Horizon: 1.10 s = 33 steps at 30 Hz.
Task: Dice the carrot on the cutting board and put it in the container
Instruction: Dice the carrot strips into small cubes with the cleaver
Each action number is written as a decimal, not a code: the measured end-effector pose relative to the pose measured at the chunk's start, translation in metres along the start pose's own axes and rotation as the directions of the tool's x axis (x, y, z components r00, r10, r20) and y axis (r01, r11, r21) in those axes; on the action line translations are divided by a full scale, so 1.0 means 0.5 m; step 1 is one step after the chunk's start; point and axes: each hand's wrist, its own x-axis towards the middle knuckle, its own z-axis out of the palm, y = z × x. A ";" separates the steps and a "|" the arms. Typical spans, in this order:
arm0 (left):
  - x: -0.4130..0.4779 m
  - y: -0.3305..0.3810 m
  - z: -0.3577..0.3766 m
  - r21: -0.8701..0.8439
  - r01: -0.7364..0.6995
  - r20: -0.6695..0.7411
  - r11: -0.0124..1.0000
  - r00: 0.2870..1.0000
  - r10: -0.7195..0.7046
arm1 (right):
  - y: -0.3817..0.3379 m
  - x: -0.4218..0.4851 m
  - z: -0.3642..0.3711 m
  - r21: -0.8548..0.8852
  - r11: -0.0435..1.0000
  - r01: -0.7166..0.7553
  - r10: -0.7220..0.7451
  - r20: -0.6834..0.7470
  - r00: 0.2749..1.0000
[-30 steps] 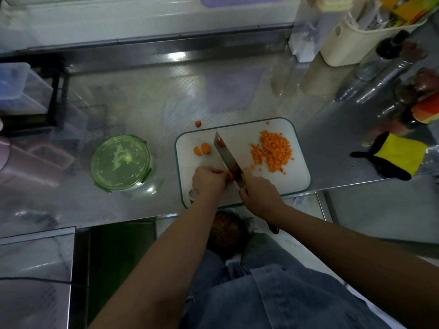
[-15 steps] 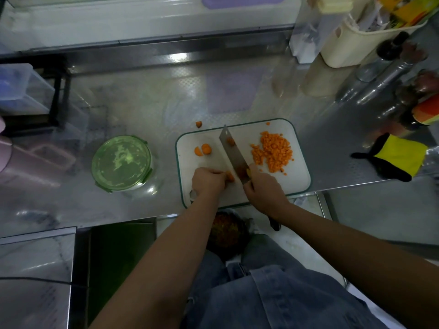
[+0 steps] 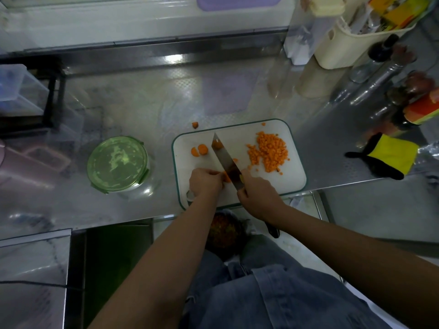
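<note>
Head view: the left hand pinches a carrot piece in curled fingers on the board; the right hand grips the knife, blade seemingly on it. Diced carrot lies right; the lidded container stands left on the counter.

A yellow-and-black cloth is laid near the right edge of the steel table. Bottles are grouped at the far right beside a cream basket. A clear plastic bin is set at the far left.
</note>
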 end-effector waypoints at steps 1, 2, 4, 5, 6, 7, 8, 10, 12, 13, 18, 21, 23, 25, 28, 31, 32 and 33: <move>0.000 -0.001 0.001 -0.003 0.000 -0.004 1.000 1.000 0.000 | 0.000 0.001 0.001 0.001 1.000 0.002 -0.002 0.006 1.000; 0.000 -0.001 0.001 -0.008 0.005 -0.008 1.000 1.000 -0.005 | -0.001 0.002 0.003 0.005 1.000 0.003 -0.003 0.010 1.000; 0.001 -0.001 0.001 -0.012 0.012 -0.011 1.000 1.000 -0.013 | -0.003 0.006 0.006 0.012 1.000 0.002 -0.002 0.012 1.000; 0.001 0.000 0.002 -0.013 0.012 -0.012 1.000 1.000 -0.012 | -0.004 0.007 0.008 0.012 1.000 0.000 0.000 0.009 1.000; 0.002 0.000 0.002 -0.019 0.010 -0.014 1.000 1.000 -0.010 | -0.006 0.009 0.010 0.011 1.000 -0.004 0.004 0.007 1.000; 0.003 0.000 0.003 -0.025 0.005 -0.017 1.000 1.000 -0.006 | -0.008 0.010 0.012 0.009 1.000 -0.011 0.011 0.006 1.000; 0.002 -0.002 0.004 -0.028 0.002 -0.019 1.000 1.000 -0.002 | -0.009 0.010 0.016 0.011 1.000 -0.017 0.017 0.003 1.000; 0.000 -0.006 0.007 -0.043 -0.004 -0.025 0.999 1.000 0.003 | -0.009 0.010 0.023 0.022 1.000 -0.016 0.017 -0.005 1.000; -0.001 -0.010 0.009 -0.061 -0.010 -0.036 0.998 0.999 0.008 | -0.007 0.012 0.031 0.025 1.000 -0.008 0.008 -0.003 1.000; -0.001 -0.010 0.008 -0.060 -0.013 -0.037 0.998 0.999 0.010 | -0.005 0.013 0.033 0.027 1.000 -0.012 0.012 0.001 1.000; -0.001 -0.003 0.007 -0.038 -0.014 -0.031 0.999 0.999 0.013 | 0.006 0.015 0.047 0.027 0.999 -0.026 0.026 -0.002 1.000; 0.001 0.000 0.007 -0.020 -0.005 -0.028 1.000 1.000 0.004 | 0.007 0.017 0.053 0.025 0.999 -0.025 0.025 -0.017 1.000; 0.002 0.002 0.007 -0.007 0.005 -0.025 1.000 1.000 -0.005 | 0.003 0.020 0.053 0.016 1.000 -0.017 0.017 -0.027 0.999; 0.004 0.001 0.007 0.002 0.004 -0.023 1.000 1.000 -0.004 | 0.001 0.024 0.051 0.010 1.000 -0.004 0.004 -0.034 0.999; 0.005 -0.002 0.007 0.009 0.001 -0.021 1.000 1.000 -0.001 | 0.004 0.021 0.044 0.037 0.999 -0.005 0.007 -0.054 0.999; 0.005 -0.007 0.008 0.005 0.006 -0.021 1.000 1.000 -0.005 | 0.011 0.018 0.038 0.107 0.993 -0.040 0.049 -0.088 0.995; 0.004 -0.008 0.008 0.007 0.010 -0.017 1.000 1.000 -0.010 | 0.014 0.018 0.034 0.125 0.991 -0.047 0.059 -0.096 0.994; 0.004 -0.011 0.009 0.005 0.013 -0.016 1.000 1.000 -0.013 | 0.017 0.019 0.030 0.130 0.990 -0.046 0.059 -0.095 0.994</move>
